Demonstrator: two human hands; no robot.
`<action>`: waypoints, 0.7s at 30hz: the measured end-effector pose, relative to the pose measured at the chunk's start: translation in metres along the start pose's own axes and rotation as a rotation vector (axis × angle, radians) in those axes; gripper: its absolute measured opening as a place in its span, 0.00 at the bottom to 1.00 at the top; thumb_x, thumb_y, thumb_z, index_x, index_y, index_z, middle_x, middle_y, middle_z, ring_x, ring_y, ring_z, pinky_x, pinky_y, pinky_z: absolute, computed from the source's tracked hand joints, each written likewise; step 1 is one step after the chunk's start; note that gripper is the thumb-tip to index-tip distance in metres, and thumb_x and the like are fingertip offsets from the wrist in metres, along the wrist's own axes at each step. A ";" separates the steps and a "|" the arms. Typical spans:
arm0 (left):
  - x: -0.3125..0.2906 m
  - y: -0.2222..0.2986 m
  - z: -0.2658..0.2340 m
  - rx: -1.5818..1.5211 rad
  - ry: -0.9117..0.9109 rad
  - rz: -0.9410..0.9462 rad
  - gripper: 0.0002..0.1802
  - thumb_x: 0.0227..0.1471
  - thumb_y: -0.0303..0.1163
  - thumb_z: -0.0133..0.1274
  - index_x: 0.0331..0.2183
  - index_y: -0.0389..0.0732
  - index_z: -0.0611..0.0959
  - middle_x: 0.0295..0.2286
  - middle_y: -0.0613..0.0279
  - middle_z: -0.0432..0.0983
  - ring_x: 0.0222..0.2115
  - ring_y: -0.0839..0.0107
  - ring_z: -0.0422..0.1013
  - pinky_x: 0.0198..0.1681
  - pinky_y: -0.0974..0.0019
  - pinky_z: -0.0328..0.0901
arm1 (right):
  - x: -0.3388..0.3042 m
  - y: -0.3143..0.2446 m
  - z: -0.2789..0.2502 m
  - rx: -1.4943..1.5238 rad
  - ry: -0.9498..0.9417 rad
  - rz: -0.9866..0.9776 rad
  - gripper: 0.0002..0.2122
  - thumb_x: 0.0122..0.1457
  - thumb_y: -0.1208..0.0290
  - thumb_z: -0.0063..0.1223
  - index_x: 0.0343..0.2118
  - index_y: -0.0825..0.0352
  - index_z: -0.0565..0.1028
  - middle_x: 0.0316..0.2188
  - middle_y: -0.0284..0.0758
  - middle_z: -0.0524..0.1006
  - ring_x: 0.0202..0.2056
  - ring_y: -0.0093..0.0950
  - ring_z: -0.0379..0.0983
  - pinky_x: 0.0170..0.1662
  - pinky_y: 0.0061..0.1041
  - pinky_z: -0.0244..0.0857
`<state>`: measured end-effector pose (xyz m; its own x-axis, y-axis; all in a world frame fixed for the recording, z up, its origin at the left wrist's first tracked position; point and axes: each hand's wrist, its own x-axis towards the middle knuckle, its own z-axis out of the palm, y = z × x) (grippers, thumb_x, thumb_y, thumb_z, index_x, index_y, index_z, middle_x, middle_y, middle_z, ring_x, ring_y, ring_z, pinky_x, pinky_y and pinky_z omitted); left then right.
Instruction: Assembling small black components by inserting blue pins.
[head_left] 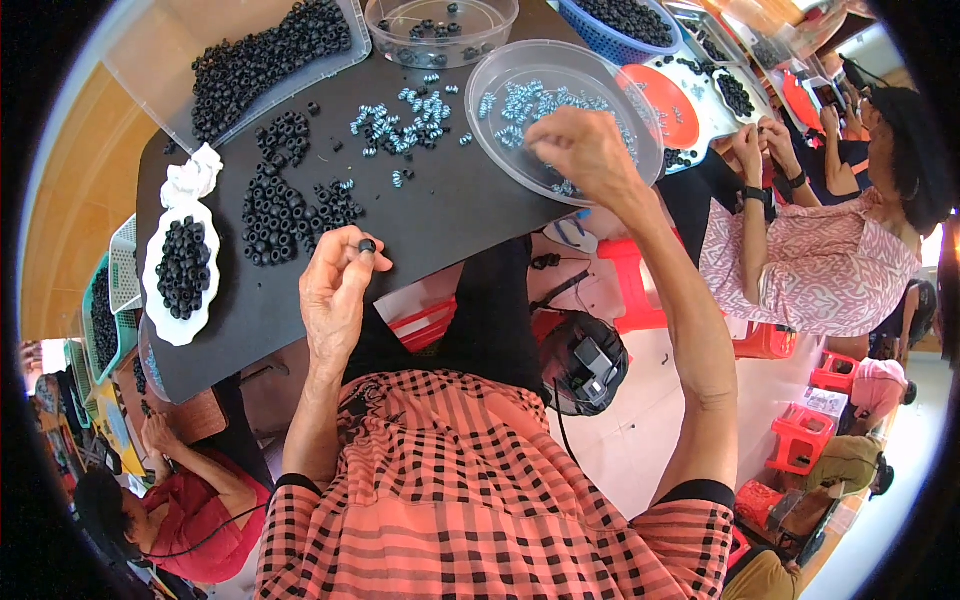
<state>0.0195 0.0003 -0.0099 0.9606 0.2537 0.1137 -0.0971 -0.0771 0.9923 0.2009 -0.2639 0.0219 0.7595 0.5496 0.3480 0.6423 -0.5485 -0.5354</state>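
Near the table's front edge, my left hand [335, 290] pinches a small black ring-shaped plastic part [367, 246] between thumb and fingers. My right hand [585, 150] is over a round clear plastic tray [490, 135] at the table's right side. Its fingers are drawn together, and whatever is between them is hidden. Small shiny silver-blue coil springs [530, 100] lie scattered in that tray. Another loose group of springs [405, 122] rests on the dark table. Left of it, above my left hand, spreads a pile of the same black parts [285, 215].
A large clear bin [355, 50] of black parts and a clear bowl [375, 25] stand at the back. A white scalloped dish [180, 333] of black parts sits at left, beside crumpled white tissue [192, 177]. A blue basket [590, 28] stands back right. Co-workers sit on both sides.
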 end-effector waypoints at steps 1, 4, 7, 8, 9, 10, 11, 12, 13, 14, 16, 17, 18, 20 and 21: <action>-0.001 -0.001 0.000 -0.012 -0.001 -0.003 0.07 0.56 0.23 0.47 0.38 0.35 0.75 0.30 0.65 0.75 0.30 0.79 0.72 0.39 0.74 0.64 | 0.000 -0.002 -0.003 0.002 -0.004 -0.004 0.06 0.48 0.77 0.56 0.30 0.69 0.80 0.26 0.34 0.79 0.25 0.22 0.72 0.31 0.22 0.67; -0.002 0.000 0.000 -0.009 0.017 -0.002 0.07 0.56 0.23 0.47 0.38 0.35 0.75 0.30 0.65 0.75 0.30 0.80 0.72 0.39 0.74 0.63 | -0.003 -0.010 -0.015 0.124 0.155 0.131 0.06 0.52 0.76 0.56 0.32 0.67 0.80 0.27 0.30 0.79 0.26 0.18 0.72 0.32 0.19 0.67; -0.002 0.000 -0.002 0.005 0.016 -0.008 0.07 0.56 0.23 0.46 0.38 0.35 0.75 0.30 0.65 0.75 0.30 0.80 0.72 0.38 0.75 0.63 | -0.006 -0.005 -0.019 0.147 0.206 0.191 0.06 0.50 0.75 0.55 0.31 0.69 0.80 0.25 0.36 0.80 0.26 0.23 0.74 0.32 0.22 0.68; -0.001 -0.001 -0.001 0.005 0.014 -0.008 0.07 0.56 0.23 0.46 0.38 0.35 0.75 0.30 0.65 0.75 0.30 0.80 0.72 0.38 0.75 0.63 | -0.008 -0.005 -0.022 0.146 0.207 0.192 0.06 0.50 0.75 0.55 0.31 0.69 0.80 0.25 0.36 0.80 0.26 0.23 0.74 0.32 0.22 0.68; -0.001 -0.001 -0.001 0.004 0.017 -0.005 0.07 0.56 0.23 0.46 0.37 0.35 0.75 0.29 0.65 0.75 0.30 0.80 0.72 0.38 0.75 0.62 | -0.009 -0.007 -0.024 0.107 0.185 0.220 0.07 0.50 0.75 0.54 0.31 0.69 0.80 0.24 0.37 0.80 0.25 0.23 0.74 0.32 0.22 0.68; -0.001 -0.001 0.000 0.003 0.020 -0.003 0.07 0.55 0.23 0.46 0.37 0.35 0.75 0.29 0.65 0.75 0.30 0.80 0.72 0.38 0.75 0.62 | -0.011 -0.008 -0.027 0.066 0.164 0.248 0.07 0.50 0.74 0.54 0.31 0.69 0.80 0.23 0.38 0.79 0.24 0.23 0.74 0.31 0.23 0.68; -0.001 -0.001 0.000 0.002 0.019 -0.003 0.07 0.55 0.23 0.46 0.37 0.35 0.75 0.29 0.65 0.75 0.30 0.80 0.72 0.38 0.75 0.62 | -0.013 -0.009 -0.029 0.065 0.164 0.248 0.07 0.50 0.74 0.54 0.31 0.69 0.80 0.23 0.38 0.79 0.24 0.23 0.74 0.31 0.23 0.68; -0.001 0.000 0.000 0.009 0.018 -0.006 0.07 0.55 0.23 0.46 0.38 0.35 0.75 0.29 0.65 0.75 0.30 0.80 0.72 0.38 0.75 0.62 | -0.013 -0.010 -0.031 0.035 0.113 0.226 0.08 0.50 0.74 0.54 0.31 0.69 0.80 0.22 0.39 0.79 0.24 0.23 0.74 0.31 0.24 0.68; -0.001 0.000 -0.001 0.016 0.018 -0.011 0.07 0.55 0.23 0.46 0.38 0.35 0.75 0.29 0.65 0.75 0.30 0.80 0.72 0.38 0.75 0.63 | -0.014 -0.011 -0.032 0.006 0.062 0.204 0.08 0.50 0.73 0.53 0.31 0.70 0.80 0.21 0.40 0.78 0.23 0.24 0.74 0.31 0.25 0.68; -0.001 -0.001 -0.001 0.016 0.018 -0.011 0.07 0.55 0.23 0.46 0.38 0.35 0.75 0.29 0.65 0.75 0.30 0.80 0.72 0.38 0.75 0.63 | -0.015 -0.014 -0.034 0.006 0.061 0.204 0.08 0.50 0.73 0.53 0.31 0.70 0.80 0.21 0.40 0.78 0.23 0.24 0.74 0.31 0.25 0.68; -0.002 -0.003 -0.001 -0.020 0.027 -0.005 0.07 0.55 0.23 0.47 0.38 0.35 0.75 0.29 0.65 0.75 0.30 0.80 0.72 0.38 0.74 0.63 | -0.015 -0.020 -0.038 -0.027 -0.104 0.273 0.09 0.50 0.72 0.53 0.30 0.70 0.80 0.20 0.41 0.78 0.23 0.27 0.74 0.32 0.26 0.68; -0.002 -0.003 -0.001 -0.020 0.028 -0.005 0.07 0.55 0.23 0.47 0.38 0.35 0.75 0.29 0.65 0.75 0.30 0.80 0.72 0.38 0.74 0.63 | -0.014 -0.019 -0.038 -0.027 -0.104 0.272 0.09 0.50 0.72 0.53 0.30 0.70 0.80 0.20 0.41 0.78 0.23 0.27 0.74 0.32 0.26 0.68; -0.002 -0.002 -0.002 -0.009 0.023 -0.008 0.07 0.55 0.24 0.47 0.38 0.35 0.75 0.29 0.65 0.75 0.30 0.80 0.72 0.38 0.74 0.63 | -0.014 -0.018 -0.038 -0.037 -0.219 0.283 0.09 0.49 0.71 0.53 0.30 0.70 0.80 0.20 0.41 0.77 0.23 0.28 0.74 0.31 0.27 0.68; -0.001 -0.002 -0.001 -0.002 0.012 -0.007 0.07 0.55 0.24 0.47 0.38 0.35 0.75 0.29 0.65 0.75 0.30 0.80 0.72 0.38 0.74 0.63 | -0.015 -0.013 -0.035 -0.052 -0.329 0.297 0.09 0.49 0.71 0.53 0.29 0.70 0.80 0.20 0.41 0.77 0.22 0.28 0.74 0.31 0.28 0.68; -0.001 -0.002 -0.001 -0.003 0.011 -0.003 0.07 0.56 0.24 0.47 0.38 0.35 0.75 0.29 0.65 0.75 0.30 0.80 0.72 0.38 0.74 0.63 | -0.018 -0.007 -0.029 -0.028 -0.259 0.251 0.09 0.51 0.71 0.53 0.32 0.68 0.80 0.20 0.38 0.77 0.23 0.25 0.73 0.31 0.25 0.68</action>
<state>0.0181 0.0008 -0.0117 0.9580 0.2643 0.1110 -0.0947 -0.0734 0.9928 0.1861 -0.2883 0.0416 0.8450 0.5348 0.0002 0.4444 -0.7018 -0.5568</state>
